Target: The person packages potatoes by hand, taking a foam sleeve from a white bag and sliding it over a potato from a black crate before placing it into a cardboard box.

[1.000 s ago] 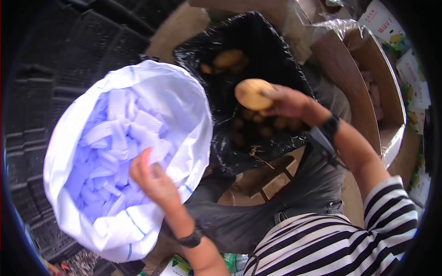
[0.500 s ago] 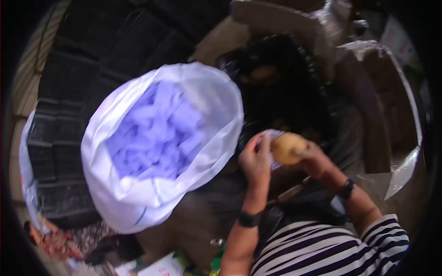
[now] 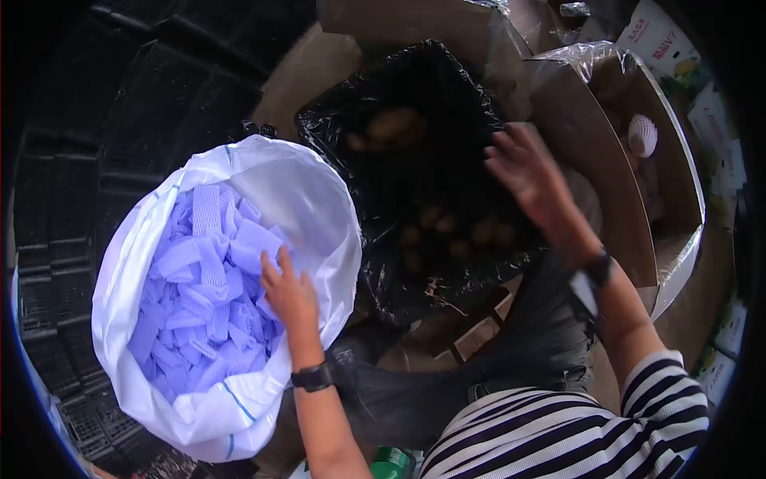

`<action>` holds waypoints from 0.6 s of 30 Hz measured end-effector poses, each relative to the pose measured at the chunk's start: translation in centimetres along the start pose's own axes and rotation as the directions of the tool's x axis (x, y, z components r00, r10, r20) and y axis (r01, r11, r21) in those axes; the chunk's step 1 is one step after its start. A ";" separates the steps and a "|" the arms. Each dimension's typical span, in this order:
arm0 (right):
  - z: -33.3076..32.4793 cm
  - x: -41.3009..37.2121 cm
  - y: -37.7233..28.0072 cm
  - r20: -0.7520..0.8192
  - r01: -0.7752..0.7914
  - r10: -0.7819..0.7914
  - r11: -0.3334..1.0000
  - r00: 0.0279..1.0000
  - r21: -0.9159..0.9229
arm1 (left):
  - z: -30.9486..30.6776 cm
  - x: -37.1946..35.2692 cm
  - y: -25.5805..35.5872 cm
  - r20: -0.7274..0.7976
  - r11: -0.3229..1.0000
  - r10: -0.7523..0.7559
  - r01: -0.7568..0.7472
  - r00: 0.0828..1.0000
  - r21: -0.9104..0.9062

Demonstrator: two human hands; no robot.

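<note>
My left hand (image 3: 291, 297) is inside the mouth of a white woven sack (image 3: 112, 319). Its fingers are spread at the edge of a heap of purple foam net sleeves (image 3: 209, 255), and I see nothing held. Blurred by motion, my right hand (image 3: 523, 172) hovers over the right side of a container lined with black plastic (image 3: 455, 96), its fingers apart and no object in them. Yellow-brown fruits (image 3: 396, 126) lie in that dark container, some at the back and several more near its front. In a cardboard box (image 3: 606, 152) to the right sits a fruit in a pale foam net (image 3: 642, 136).
Stacked black crates (image 3: 72, 191) line the left side. White printed cartons (image 3: 658, 40) stand at the far right. A green bottle (image 3: 391, 463) is at the bottom, beside my striped shirt. Clear film hangs over the cardboard box's edges.
Both hands have parted from the yellow fruit they held in a foam net. My left hand has moved left into the sack; my right has risen over the lined container. The camera view has shifted.
</note>
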State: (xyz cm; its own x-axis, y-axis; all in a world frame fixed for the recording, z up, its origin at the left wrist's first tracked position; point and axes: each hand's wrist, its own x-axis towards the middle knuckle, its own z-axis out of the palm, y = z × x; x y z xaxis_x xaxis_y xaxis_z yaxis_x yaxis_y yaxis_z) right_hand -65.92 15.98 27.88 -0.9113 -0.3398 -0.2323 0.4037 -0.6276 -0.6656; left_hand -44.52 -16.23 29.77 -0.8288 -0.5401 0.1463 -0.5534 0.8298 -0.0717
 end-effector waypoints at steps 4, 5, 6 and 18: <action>1.3 12.9 20.0 -0.179 -0.255 0.191 0.526 0.965 -0.811 | -0.9 2.3 -4.2 0.190 0.982 -0.178 0.185 0.966 -0.021; 0.3 14.5 23.2 -0.196 -0.710 0.747 0.466 0.636 -0.528 | -0.4 2.6 -5.2 0.077 0.986 -0.164 0.165 0.983 -0.001; 1.1 14.6 24.4 -0.211 -0.726 0.753 0.457 0.624 -0.514 | 0.3 3.4 -5.6 -0.038 0.989 -0.143 0.144 0.989 0.014; -4.1 12.1 25.7 -0.055 -0.548 0.803 0.354 0.594 -0.758 | 0.3 3.7 -5.3 0.012 0.953 -0.186 0.184 0.982 -0.242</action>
State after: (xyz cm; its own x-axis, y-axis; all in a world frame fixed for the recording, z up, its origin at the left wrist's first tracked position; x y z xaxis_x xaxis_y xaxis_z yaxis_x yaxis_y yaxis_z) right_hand -66.87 -1.39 5.09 -0.2214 -0.6671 -0.7113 0.5816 0.4951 -0.6454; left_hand -44.68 -22.73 30.41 -0.7121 -0.6869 0.1455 -0.6595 0.7254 0.1972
